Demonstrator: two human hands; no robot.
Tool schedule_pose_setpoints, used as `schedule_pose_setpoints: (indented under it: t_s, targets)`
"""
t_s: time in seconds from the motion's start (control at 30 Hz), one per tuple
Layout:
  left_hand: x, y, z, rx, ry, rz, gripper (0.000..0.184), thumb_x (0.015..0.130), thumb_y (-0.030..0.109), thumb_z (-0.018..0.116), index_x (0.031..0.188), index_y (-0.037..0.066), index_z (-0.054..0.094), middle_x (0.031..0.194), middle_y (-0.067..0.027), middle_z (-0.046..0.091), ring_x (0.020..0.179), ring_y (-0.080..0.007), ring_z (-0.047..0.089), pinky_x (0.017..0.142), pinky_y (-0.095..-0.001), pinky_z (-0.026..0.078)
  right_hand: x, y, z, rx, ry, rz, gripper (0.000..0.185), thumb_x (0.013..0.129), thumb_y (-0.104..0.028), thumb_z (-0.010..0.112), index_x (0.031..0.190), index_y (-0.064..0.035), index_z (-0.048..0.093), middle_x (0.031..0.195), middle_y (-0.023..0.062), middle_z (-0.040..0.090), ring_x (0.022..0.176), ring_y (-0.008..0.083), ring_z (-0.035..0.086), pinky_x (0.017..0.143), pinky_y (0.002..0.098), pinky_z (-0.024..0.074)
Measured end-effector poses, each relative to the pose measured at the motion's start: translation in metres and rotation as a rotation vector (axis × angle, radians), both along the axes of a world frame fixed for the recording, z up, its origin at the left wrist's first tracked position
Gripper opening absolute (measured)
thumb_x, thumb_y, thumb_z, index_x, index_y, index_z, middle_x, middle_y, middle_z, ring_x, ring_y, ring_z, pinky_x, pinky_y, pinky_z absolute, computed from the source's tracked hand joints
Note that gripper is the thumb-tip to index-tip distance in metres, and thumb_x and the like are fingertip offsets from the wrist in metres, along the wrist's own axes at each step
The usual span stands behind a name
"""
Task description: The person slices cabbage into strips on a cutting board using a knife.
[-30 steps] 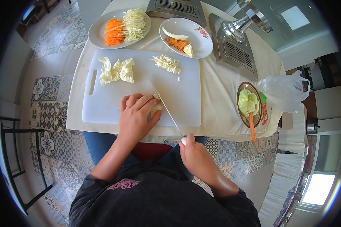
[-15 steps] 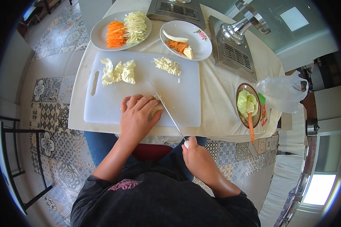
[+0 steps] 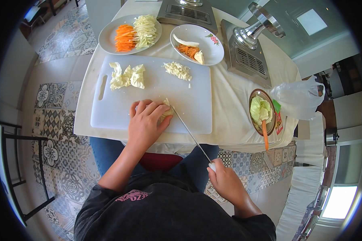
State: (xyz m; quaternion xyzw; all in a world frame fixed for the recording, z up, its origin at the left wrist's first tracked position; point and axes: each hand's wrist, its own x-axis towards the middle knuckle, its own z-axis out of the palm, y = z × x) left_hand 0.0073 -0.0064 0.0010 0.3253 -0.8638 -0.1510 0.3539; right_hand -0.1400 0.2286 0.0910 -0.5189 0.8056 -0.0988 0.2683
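Note:
On the white cutting board [image 3: 193, 94], my left hand [image 3: 145, 123] presses a small stack of pale cabbage [image 3: 167, 111] with bent fingers. My right hand [image 3: 227, 180] is wrapped round the white handle of a knife [image 3: 191, 134], out past the board's near edge. The blade slants up and left, its tip against or just beside the right side of the cabbage. Farther back on the board lie loose cabbage leaves [image 3: 126, 76] at left and a heap of chopped cabbage [image 3: 177, 71] at right.
Behind the board stand a plate of shredded carrot and cabbage [image 3: 104, 38] and a flowered plate [image 3: 217, 52] with scraps. Metal stoves [image 3: 245, 60] are at the back. To the right are a brown-rimmed bowl [image 3: 251, 114] with cabbage and a carrot, and a plastic bag [image 3: 299, 98].
My right hand has drawn the knife back toward my body and to the right, so its tip now lies near the cabbage instead of beyond it. My left hand stays nearly in place.

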Motion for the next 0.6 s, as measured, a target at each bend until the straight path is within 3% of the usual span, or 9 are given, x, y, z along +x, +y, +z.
schedule_pose_setpoints:
  t_s: [0.27,0.6]
  targets:
    - [0.0,0.0,0.001,0.002,0.004,0.0,0.024,0.079,0.02,0.079,0.102,0.015,0.072,0.108,0.0028,0.07,0.108,-0.0232,0.06,0.104,-0.043,0.038,0.004,-0.023,-0.023,-0.155,-0.041,-0.036,0.027,0.102,-0.027,0.054,0.104,-0.0001,0.048,0.074,0.0265,0.066,0.07,0.0483,0.065,0.061,0.0566,0.0503]
    - [0.0,0.0,0.0,-0.003,-0.014,0.006,0.024,0.079,0.021,0.079,0.102,0.015,0.073,0.11,0.0027,0.069,0.109,-0.024,0.06,0.104,-0.0446,0.037,0.009,-0.023,-0.02,-0.169,-0.027,-0.013,0.027,0.103,-0.026,0.054,0.102,0.0001,0.048,0.072,0.0254,0.066,0.067,0.0467,0.065,0.059,0.0561,0.0498]
